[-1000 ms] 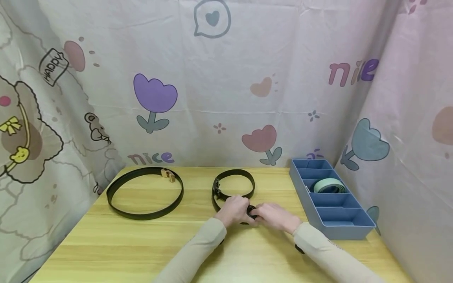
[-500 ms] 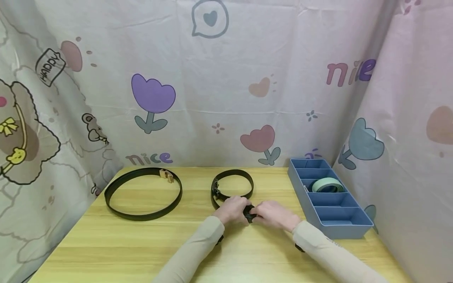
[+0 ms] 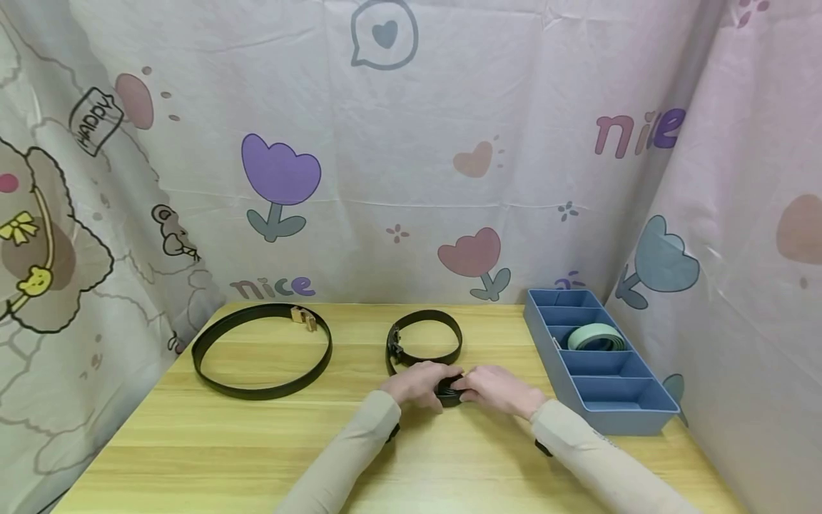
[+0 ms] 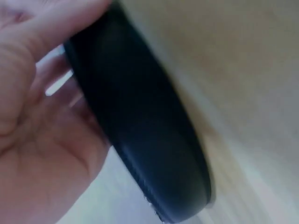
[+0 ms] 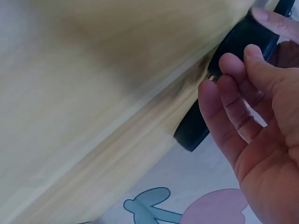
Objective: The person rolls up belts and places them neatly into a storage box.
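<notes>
My left hand and right hand meet over a tight roll of black belt near the middle of the table. In the left wrist view, the left thumb lies over the edge of the smooth black band, with the fingers on its inner side. Thumb and fingertips of the right hand pinch the rolled band in the right wrist view. Just behind the hands, a black belt loop with a dark buckle stands on edge; its near-left part passes behind the left hand.
Another black belt with a gold buckle forms a wide loop at the left of the wooden table. At the right stands a blue divided box with a rolled mint-green belt in one compartment. Printed curtains surround the table.
The left hand has shifted slightly left and turned around the roll, so more of the rolled belt shows between the hands. The right hand stays at nearly the same spot.
</notes>
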